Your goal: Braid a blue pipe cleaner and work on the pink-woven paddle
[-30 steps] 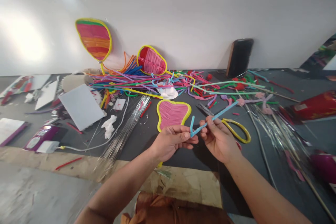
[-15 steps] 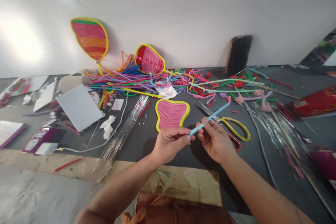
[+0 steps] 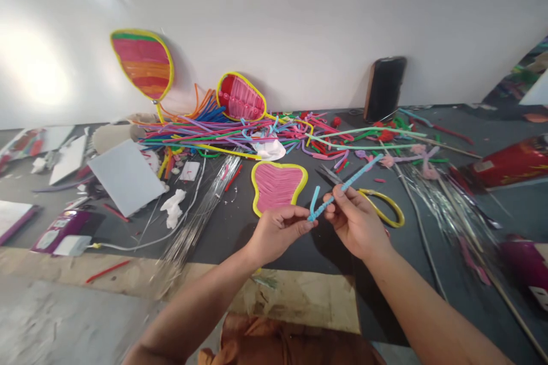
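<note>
2 ends of 1 light-blue fuzzy stem [image 3: 363, 169] rise from my fingers above the dark surface [image 3: 226, 239]. My left grip [image 3: 278, 235] pinches it at the bend, where a short end sticks up; my right grip [image 3: 358, 223] pinches it farther along, its longer end slanting up to the right. Just beyond my left grip, partly hidden by it, lies a pink panel [image 3: 280, 182] edged in yellow. Yellow-handled scissors [image 3: 401, 215] lie partly behind my right grip. Farther out spreads a heap of coloured stems [image 3: 192, 136], with a phone [image 3: 385, 89] upright near the wall [image 3: 274, 23].
</note>
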A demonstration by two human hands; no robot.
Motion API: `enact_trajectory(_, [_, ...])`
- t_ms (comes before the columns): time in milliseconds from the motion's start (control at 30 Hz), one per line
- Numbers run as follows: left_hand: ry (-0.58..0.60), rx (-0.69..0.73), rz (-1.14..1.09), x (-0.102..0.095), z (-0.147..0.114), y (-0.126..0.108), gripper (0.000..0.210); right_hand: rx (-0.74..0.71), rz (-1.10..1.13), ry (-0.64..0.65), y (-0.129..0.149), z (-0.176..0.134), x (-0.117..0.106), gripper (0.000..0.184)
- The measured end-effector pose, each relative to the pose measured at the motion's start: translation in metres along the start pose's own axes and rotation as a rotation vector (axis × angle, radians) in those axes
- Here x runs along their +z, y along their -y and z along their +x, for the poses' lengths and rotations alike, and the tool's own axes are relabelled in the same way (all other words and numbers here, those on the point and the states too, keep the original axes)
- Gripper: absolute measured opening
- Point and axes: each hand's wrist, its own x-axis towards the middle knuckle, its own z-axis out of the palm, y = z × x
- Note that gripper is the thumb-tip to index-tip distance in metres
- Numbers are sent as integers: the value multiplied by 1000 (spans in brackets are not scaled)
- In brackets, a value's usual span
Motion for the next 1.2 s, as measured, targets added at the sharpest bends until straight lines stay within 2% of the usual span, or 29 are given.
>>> enact_trajectory(67, [-5,55,134,1,-1,1,25,-21,-32,-3,-1,0,0,30])
enact_trajectory(167, [14,59,247,1,-3,1,26,-57,-63,-3,-1,-1,1,30])
enact_trajectory(400, [-39,50,113,3,-2,5,25,-46,-85,30,-5,1,-1,29])
enact_trajectory(500, [-74,121,189,2,-3,4,22,-61,-224,58,-6,2,-6,30])
enact_trajectory(600, [-157,219,340,0,-4,0,18,-181,-500,78,-3,-3,-9,38])
enact_trajectory(667, [-193,285,438,-1,-5,-3,15,-306,-627,73,-1,-9,-7,34])
enact_trajectory(733, [-196,338,511,-1,-4,-4,12,-381,-683,98,-1,-15,-4,23])
enact_trajectory(833, [-168,363,580,-1,-2,-2,11,-400,-747,174,-4,-20,-2,27])
enact_trajectory(967, [-171,345,685,0,-1,0,14,-494,-835,222,-10,-21,-4,8])
enact_trajectory(1133, [-334,294,549,0,-1,-1,10,-599,-823,246,-13,-22,-1,8])
enact_trajectory(1200, [-375,267,472,1,-2,-1,9,-558,-753,212,-14,-23,3,4])
